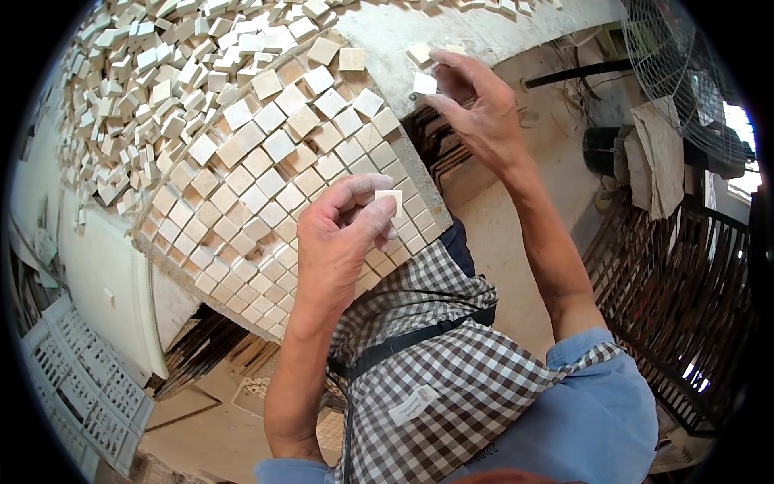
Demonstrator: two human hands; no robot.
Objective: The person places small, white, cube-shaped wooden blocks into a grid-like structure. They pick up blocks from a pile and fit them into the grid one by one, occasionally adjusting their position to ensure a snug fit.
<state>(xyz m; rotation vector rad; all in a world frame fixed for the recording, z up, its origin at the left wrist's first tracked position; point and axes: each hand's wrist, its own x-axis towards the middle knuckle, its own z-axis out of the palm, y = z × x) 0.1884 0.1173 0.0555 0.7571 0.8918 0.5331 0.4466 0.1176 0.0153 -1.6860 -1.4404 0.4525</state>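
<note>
My left hand (343,234) is closed, pinching a small square cream tile (389,202) between thumb and forefinger above a board of tiles. On that board (425,179), many cream and white square tiles sit in slanting rows; the near rows are tightly spaced, while the far ones are looser, with gaps and tilted pieces. My right hand (480,105) is at the table's edge, thumb and forefinger spread apart. A white tile (425,83) is right by its thumb tip, and another tile (419,54) lies by the forefinger. The right hand's other fingers are partly hidden.
A big heap of loose tiles (153,89) covers the table to the far left, beside the board. The pale tabletop (387,32) runs behind. A wire-caged fan (685,64) and a dark slatted rack (677,298) are on the right. A grey plastic crate (85,379) stands lower left.
</note>
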